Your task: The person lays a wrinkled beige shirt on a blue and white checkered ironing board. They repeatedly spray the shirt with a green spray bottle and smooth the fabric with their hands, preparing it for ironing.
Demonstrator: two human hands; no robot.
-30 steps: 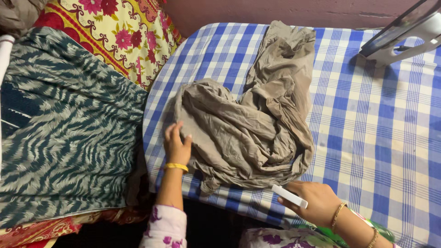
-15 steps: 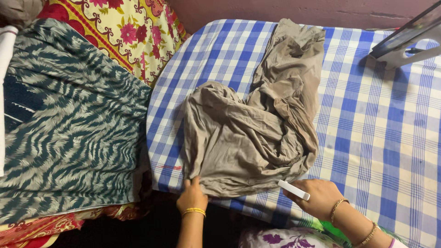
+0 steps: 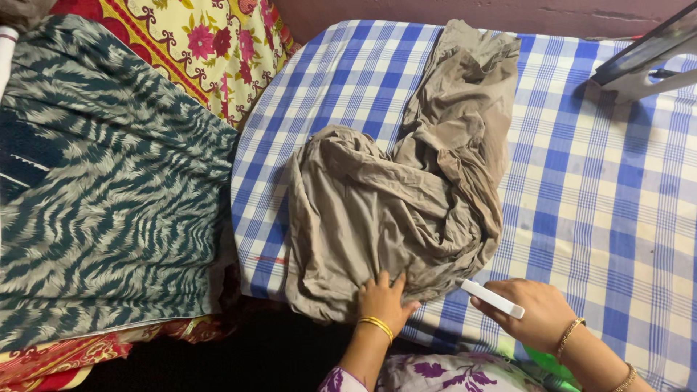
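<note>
Our left hand [image 3: 382, 297] presses flat, fingers spread, on the soft, limp garment [image 3: 396, 196]; right hand [image 3: 534, 312] pinches a white stick [image 3: 492, 299]. Grip hems.

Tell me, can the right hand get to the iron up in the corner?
Probably yes, with a stretch. The right hand already holds a white stick, and only bare checked cloth lies between it and the iron.

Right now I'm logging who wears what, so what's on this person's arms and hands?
Left hand: bare, a yellow bangle at the wrist, a white sleeve with purple flowers above. Right hand: bare, thin gold bangles on the wrist and forearm.
</note>
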